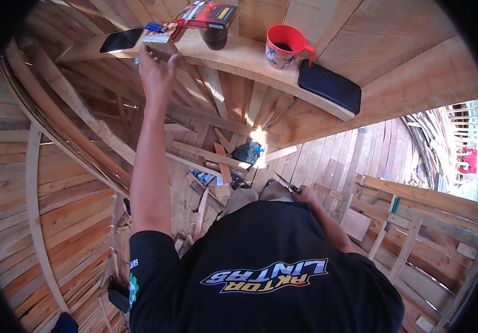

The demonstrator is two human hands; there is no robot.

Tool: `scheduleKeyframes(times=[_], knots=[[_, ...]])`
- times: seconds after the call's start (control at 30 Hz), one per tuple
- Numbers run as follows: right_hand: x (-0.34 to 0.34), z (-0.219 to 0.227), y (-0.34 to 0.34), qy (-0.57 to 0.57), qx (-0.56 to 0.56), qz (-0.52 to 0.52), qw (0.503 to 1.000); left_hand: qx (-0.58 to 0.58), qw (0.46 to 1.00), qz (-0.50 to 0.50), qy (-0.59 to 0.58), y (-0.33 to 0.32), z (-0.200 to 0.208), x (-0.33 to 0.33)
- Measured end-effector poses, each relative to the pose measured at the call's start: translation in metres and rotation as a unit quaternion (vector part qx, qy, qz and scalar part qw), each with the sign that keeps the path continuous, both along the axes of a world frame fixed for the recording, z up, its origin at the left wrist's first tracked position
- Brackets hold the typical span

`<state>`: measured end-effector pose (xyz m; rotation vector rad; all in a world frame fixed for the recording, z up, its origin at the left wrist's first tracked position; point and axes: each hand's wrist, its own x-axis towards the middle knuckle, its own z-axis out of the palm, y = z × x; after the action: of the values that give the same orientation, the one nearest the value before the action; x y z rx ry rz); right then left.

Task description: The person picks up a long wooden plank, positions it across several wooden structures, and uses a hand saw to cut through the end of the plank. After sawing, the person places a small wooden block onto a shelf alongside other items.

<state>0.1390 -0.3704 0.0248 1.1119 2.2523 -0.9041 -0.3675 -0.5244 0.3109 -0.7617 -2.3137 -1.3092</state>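
My left hand (158, 71) is raised to the beam, its thumb and fingers on either side of a squared wooden piece (164, 48) with a pale end. A small red packet and a blue lighter (153, 26) lie just beyond that end. Lower down, by my knees, my right hand (304, 196) is closed round the handle of a knife-like tool (287, 183), its thin pointed blade angled up and left. Only part of that handle shows past the fingers.
The curved beam (244, 60) bears two black phones (329, 86), a red mug (285, 47) with dark drink, a dark glass (214, 39) and a red box (205, 15). Wood offcuts (211, 155) and a black bag (247, 154) lie below. Plank walls curve around me.
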Motion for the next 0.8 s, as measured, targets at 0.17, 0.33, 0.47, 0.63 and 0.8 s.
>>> scheduleKeyframes(times=[0.17,0.33,0.47,0.63,0.8], knots=[[-0.006,-0.012,0.004,0.024,-0.042,0.042,0.998,-0.026,0.999,0.006,0.046,0.009,-0.008,0.003],[-0.005,-0.024,0.008,0.093,-0.055,0.041,0.993,-0.052,0.998,-0.001,0.029,0.004,-0.007,-0.003],[-0.013,-0.010,0.022,0.024,-0.110,0.090,0.990,-0.065,0.998,0.012,0.011,0.005,-0.007,-0.001],[-0.032,0.023,0.045,-0.032,-0.140,0.094,0.985,-0.086,0.995,0.031,0.035,0.007,-0.009,-0.002],[-0.037,0.000,0.052,-0.022,-0.120,0.149,0.981,-0.110,0.990,0.077,0.053,0.011,-0.005,0.007]])
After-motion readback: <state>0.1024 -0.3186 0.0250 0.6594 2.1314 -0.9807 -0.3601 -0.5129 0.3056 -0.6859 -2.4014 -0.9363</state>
